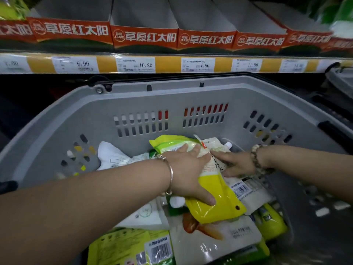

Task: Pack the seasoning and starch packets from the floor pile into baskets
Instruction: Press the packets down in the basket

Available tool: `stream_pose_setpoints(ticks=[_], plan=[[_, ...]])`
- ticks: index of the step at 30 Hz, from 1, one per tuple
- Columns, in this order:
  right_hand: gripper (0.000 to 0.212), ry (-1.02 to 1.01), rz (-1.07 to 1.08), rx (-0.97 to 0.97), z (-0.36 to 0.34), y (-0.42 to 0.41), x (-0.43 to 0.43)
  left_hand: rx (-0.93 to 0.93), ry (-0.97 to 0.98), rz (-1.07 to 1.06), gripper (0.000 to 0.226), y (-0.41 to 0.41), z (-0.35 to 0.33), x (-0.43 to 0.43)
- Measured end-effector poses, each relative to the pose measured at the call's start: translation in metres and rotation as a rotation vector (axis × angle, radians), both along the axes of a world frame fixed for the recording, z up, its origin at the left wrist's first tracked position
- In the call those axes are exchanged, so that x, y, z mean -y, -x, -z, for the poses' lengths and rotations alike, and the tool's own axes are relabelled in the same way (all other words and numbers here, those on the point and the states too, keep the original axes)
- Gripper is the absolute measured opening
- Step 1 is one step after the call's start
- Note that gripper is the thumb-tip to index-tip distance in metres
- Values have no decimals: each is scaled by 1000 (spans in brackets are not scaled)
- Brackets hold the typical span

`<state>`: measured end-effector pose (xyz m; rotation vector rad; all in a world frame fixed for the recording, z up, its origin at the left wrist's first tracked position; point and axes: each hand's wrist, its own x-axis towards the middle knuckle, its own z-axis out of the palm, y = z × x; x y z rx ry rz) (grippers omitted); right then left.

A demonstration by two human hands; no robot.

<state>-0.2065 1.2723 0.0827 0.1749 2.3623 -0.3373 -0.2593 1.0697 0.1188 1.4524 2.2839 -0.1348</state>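
Nearest me in the grey basket (172,96): a green-yellow packet (129,247) with its barcode up, and right of it a white pouch (214,236) printed with brown food. Another yellow bag (271,220) is wedged at the right, against the basket wall.

Above those is a yellow pouch (219,203), lying slanted on top of the pile. My left hand (188,169) is spread flat on it, thumb on the near yellow part and fingers straight over the far pale end. I can't tell whether it is actually lifted. There is a metal bangle (171,175) on that wrist.

My right hand (236,165) comes in from the right with fingers straight, pointing left and resting on the packets just beside the yellow pouch. It grips nothing. There is a bead bracelet (257,159) on that wrist. A white barcode packet (242,188) lies just near of this hand.

Farther in are a white packet (112,155) at left, a lime-green packet (168,143) under my left fingertips, and a white spout pouch (217,144) to its right.

Behind the basket is a shelf edge with price tags (145,65), and above it a row of red display boxes (145,37). A second basket (340,77) is partly visible at far right.
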Motion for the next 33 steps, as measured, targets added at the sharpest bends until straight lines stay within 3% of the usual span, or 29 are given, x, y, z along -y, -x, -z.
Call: stream_pose_setpoints(ticks=[4, 7, 10, 14, 17, 18, 21, 23, 25, 31, 33], plan=[[87, 75, 106, 17, 3, -9, -1, -23, 25, -9, 118, -4, 10, -2], [135, 16, 59, -143, 23, -15, -1, -26, 39, -49, 118, -4, 16, -9], [118, -53, 31, -272, 48, -18, 1, -27, 36, -65, 116, -5, 21, -10], [122, -86, 228, -322, 47, -23, 11, -16, 6, -83, 115, -5, 25, -9], [69, -38, 270, -298, 43, -23, 15, 0, 10, -92, 115, -3, 25, -10], [65, -45, 259, -273, 41, -22, 16, 10, 11, -94, 115, -2, 25, -10], [78, -44, 270, -228, 31, -15, 16, 41, 12, -104, 115, 1, 23, -10], [56, -47, 281, -165, 15, -6, 14, 71, 18, -108, 115, 3, 21, -9], [48, -60, 250, -146, -1, 2, 12, 105, 32, -93, 112, 7, 14, -6], [46, -160, 70, -286, -57, 7, 39, 51, 148, -35, 95, 24, -12, 10], [47, -228, 0, -368, -74, 6, 53, 18, 95, -48, 83, 25, -25, 22]])
